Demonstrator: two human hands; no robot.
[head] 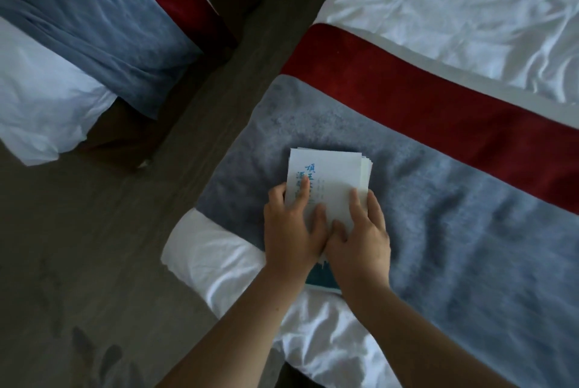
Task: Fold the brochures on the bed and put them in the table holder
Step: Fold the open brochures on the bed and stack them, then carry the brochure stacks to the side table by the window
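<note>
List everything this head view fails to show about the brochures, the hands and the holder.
Table holder: outside the head view's frame.
Brochures, near half: covered by left hand and right hand; any crease hidden.
Stack count: sheet edges too thin and blurred.
Blue print: blurred, partly under left fingers.
Teal sheet at the wrists: mostly under the forearms.

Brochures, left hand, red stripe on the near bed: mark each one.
Brochures [333,173]: head view, white face of the top sheet.
Left hand [291,228]: head view, back of the hand.
Red stripe [423,105]: head view, middle of the band.
</note>
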